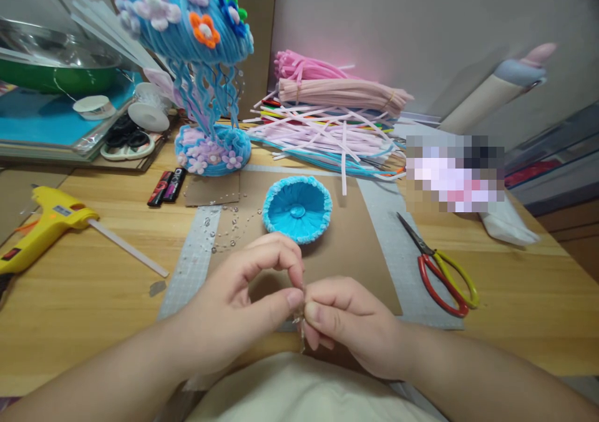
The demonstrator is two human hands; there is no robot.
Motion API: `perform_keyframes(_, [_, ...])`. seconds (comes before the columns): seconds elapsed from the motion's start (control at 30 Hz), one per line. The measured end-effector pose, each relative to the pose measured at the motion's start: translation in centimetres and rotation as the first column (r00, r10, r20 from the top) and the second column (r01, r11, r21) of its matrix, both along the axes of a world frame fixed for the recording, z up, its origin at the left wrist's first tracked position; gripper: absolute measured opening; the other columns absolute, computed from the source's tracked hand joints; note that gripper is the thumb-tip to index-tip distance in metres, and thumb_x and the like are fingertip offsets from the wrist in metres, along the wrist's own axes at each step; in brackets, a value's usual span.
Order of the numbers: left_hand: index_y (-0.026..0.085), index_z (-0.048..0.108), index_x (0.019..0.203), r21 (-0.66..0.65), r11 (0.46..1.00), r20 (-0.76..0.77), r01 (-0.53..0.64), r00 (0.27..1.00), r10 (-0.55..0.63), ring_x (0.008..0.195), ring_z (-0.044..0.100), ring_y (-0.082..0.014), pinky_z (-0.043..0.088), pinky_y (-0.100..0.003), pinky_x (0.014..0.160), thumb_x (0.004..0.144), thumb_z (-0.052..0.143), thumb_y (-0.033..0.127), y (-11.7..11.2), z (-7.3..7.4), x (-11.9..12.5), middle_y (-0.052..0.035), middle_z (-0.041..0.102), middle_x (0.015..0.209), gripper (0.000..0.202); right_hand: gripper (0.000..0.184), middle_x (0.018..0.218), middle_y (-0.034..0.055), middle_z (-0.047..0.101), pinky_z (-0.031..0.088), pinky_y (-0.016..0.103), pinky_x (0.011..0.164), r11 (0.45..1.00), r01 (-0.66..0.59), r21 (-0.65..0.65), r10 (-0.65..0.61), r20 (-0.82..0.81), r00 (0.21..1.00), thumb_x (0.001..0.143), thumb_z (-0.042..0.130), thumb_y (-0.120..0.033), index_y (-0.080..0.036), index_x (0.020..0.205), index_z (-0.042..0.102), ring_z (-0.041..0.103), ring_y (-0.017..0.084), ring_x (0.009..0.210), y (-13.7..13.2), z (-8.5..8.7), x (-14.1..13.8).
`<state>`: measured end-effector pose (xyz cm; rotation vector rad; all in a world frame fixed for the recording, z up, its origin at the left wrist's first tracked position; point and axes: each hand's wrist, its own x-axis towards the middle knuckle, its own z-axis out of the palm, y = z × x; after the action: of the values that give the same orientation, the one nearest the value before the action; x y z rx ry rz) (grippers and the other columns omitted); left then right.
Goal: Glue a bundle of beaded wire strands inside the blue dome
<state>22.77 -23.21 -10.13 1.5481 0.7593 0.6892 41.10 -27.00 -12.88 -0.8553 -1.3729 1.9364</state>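
Note:
My left hand (243, 300) and my right hand (346, 322) meet near the table's front edge, both pinched on a thin clear beaded strand (301, 313) that hangs between the fingertips. Just beyond them a blue fuzzy bowl-shaped piece (297, 208) lies open side up on a brown cardboard sheet (360, 253). More clear bead strands (224, 228) lie on the cardboard to the bowl's left. A finished blue pipe-cleaner jellyfish ornament (196, 66) with flowers stands at the back.
A yellow glue gun (42, 228) lies at the left, red-and-yellow scissors (442, 272) at the right. A pile of pipe cleaners (327, 116) sits at the back, with two lighters (167, 186), tape rolls (148, 116) and a green bowl (56, 66) at the back left.

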Motion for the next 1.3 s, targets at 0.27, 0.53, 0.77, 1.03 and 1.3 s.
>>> perform_keyframes(0.27, [0.019,0.056,0.075,0.096,0.995,-0.021,-0.036,0.999,0.038,0.089,0.053,-0.0164,0.039,-0.027,0.081,0.082,0.056,0.013,-0.2,0.2,-0.1,-0.0016,0.054,0.089,0.009,0.041,0.052,-0.0042,0.042,0.024,0.021,0.043,0.980,-0.012,-0.198,-0.023,-0.176,0.984,0.088,0.056,-0.048,-0.013,0.066,0.055,0.033,0.007,0.044,0.1,-0.5,-0.3])
perform_keyframes(0.53, [0.022,0.058,0.080,0.240,0.965,-0.007,-0.102,0.994,0.107,0.092,0.052,-0.0156,0.040,-0.026,0.082,0.083,0.058,0.012,-0.3,-0.3,-0.1,-0.0009,0.053,0.093,0.010,0.036,0.054,-0.0051,0.039,0.027,0.021,0.045,0.980,0.062,-0.188,-0.107,-0.240,0.965,0.091,0.054,-0.044,-0.013,0.073,0.057,0.034,0.008,0.048,0.1,-0.3,-0.4])
perform_keyframes(0.77, [0.027,0.062,0.085,0.261,0.955,0.007,-0.142,0.989,0.145,0.093,0.052,-0.0149,0.040,-0.024,0.084,0.085,0.059,0.016,-0.3,-0.4,-0.7,0.0004,0.052,0.095,0.011,0.032,0.055,-0.0051,0.039,0.027,0.021,0.046,0.990,0.099,-0.097,-0.119,-0.228,0.966,0.094,0.051,-0.041,-0.014,0.079,0.056,0.033,0.008,0.049,-0.1,-0.1,-0.3])
perform_keyframes(1.03, [0.026,0.064,0.087,0.224,0.964,0.044,-0.147,0.989,0.140,0.090,0.053,-0.0163,0.042,-0.025,0.080,0.086,0.057,0.016,-0.1,-0.4,-0.7,-0.0018,0.054,0.093,0.012,0.031,0.057,-0.0053,0.038,0.024,0.021,0.045,0.997,0.074,0.031,-0.070,-0.123,0.990,0.096,0.050,-0.039,-0.013,0.081,0.058,0.031,0.007,0.049,-0.1,-0.3,0.2])
perform_keyframes(1.3, [0.027,0.066,0.091,0.360,0.921,0.116,-0.151,0.986,0.117,0.087,0.053,-0.0137,0.043,-0.022,0.072,0.084,0.055,0.007,-0.1,-0.6,-1.1,-0.0007,0.053,0.093,0.024,0.028,0.062,-0.0035,0.044,0.030,0.019,0.047,0.986,0.129,0.105,-0.120,-0.092,0.989,0.096,0.050,-0.037,-0.014,0.083,0.059,0.035,0.006,0.050,0.0,-0.3,0.2])
